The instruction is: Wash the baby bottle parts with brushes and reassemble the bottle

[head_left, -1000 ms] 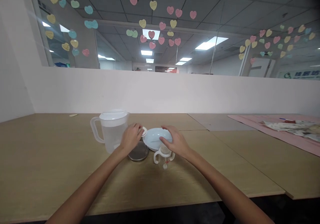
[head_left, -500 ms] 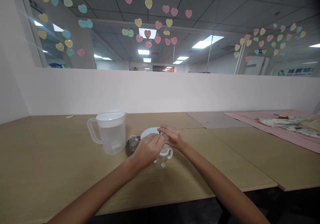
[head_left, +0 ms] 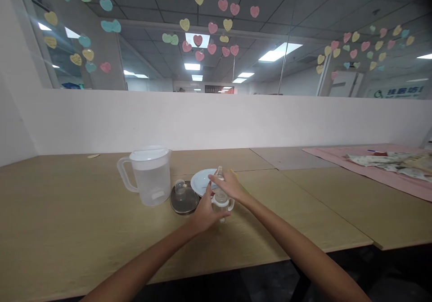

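A clear baby bottle [head_left: 221,204] with white side handles stands upright near the middle of the table, its mouth uncovered at the top. My left hand [head_left: 204,215] is curled around the near left side of the bottle, thumb across its front. Just above the bottle, my right hand [head_left: 229,186] grips a clear bottle teat [head_left: 219,172], its tip pointing up; the fingers partly hide its base. Behind both hands lies a white plate [head_left: 199,182], partly covered by them. A round metal tray [head_left: 184,206] sits left of the bottle, bearing a small clear cap [head_left: 180,187].
A translucent lidded pitcher [head_left: 151,180] stands left of the tray. At the far right, a pink cloth [head_left: 332,157] carries patterned fabric [head_left: 378,162]. A white wall [head_left: 216,122] rises behind the table, whose front edge [head_left: 253,267] is close to me.
My left hand has moved down from the bottle's top to its side. My right hand now holds the teat clear above the bottle's mouth. The view has shifted slightly.
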A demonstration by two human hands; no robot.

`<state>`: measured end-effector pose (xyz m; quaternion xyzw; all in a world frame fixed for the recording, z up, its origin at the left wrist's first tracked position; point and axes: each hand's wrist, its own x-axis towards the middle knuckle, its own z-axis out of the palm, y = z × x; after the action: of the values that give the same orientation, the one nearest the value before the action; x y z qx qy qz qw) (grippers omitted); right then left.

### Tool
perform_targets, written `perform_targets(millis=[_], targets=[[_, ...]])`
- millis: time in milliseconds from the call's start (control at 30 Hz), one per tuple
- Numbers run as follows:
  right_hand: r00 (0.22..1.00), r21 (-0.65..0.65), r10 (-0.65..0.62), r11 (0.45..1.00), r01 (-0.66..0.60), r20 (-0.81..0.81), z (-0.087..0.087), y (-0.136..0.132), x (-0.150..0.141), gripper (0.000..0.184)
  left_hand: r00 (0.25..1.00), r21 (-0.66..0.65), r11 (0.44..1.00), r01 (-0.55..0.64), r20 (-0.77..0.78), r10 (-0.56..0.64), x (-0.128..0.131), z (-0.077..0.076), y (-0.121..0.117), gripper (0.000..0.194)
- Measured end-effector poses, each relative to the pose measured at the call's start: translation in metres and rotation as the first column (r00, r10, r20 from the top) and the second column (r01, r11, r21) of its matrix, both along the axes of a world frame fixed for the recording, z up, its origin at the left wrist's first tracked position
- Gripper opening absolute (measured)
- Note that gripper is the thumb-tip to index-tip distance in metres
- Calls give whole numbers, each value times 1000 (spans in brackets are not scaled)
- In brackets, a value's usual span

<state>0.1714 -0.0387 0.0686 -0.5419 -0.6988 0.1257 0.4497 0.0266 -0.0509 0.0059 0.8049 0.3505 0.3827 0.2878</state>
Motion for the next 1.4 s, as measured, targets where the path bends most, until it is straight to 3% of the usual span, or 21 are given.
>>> perform_targets(millis=[133, 233, 433, 600, 733, 867, 1067, 1200, 1400], targets=[[965, -19, -41, 999, 48, 260, -5, -12, -9, 35, 995, -12, 1000, -27, 91, 28, 6, -9, 2, 89], [940, 44, -37, 999, 23, 339, -15, -17, -5, 32, 991, 12, 999, -53, 122, 51, 5, -10, 0, 85], [973, 147, 85, 982, -118, 216, -32, -21, 9, 27, 991, 51, 998, -39, 127, 33, 3, -9, -4, 84], [959, -23, 284, 959, -284, 12, -27, -22, 20, 48, 991, 38, 999, -33, 133, 28, 2, -1, -10, 76], [927, -235, 374, 900, -368, -20, -12, -17, 25, 59, 989, 0, 1000, -20, 143, 20, 1, 3, -12, 69], [883, -363, 468, 827, -430, 20, 11, -9, 29, 56, 986, -75, 996, 44, 163, -31, -2, 6, -9, 71], [704, -552, 697, 643, -531, 135, 47, 1, 20, 54, 989, -168, 984, 64, 139, -40, -8, 12, -4, 76], [606, -624, 772, 573, -532, 192, 50, 8, 14, 56, 982, -178, 976, 124, 161, -95, -10, 16, -2, 76], [545, -622, 829, 496, -606, 130, 44, 13, 17, 62, 976, -195, 966, 168, 169, -136, -10, 11, 4, 75]])
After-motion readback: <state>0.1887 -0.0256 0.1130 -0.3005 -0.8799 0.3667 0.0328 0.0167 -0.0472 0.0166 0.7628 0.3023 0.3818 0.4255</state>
